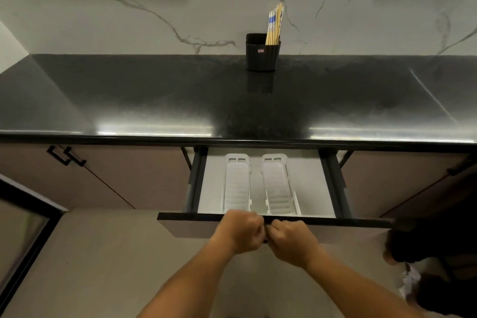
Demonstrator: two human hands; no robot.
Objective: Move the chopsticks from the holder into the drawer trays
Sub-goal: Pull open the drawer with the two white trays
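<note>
A glossy black countertop (154,95) is spread across the view, streaked with bright reflections along its front edge; behind it a white marble-veined backsplash (154,8) is seen; below, brown cabinet doors (116,175) are fitted with black handles (65,156); a pale floor (90,266) is shown beneath; a dark-framed glass panel (23,227) is glimpsed at left.
</note>
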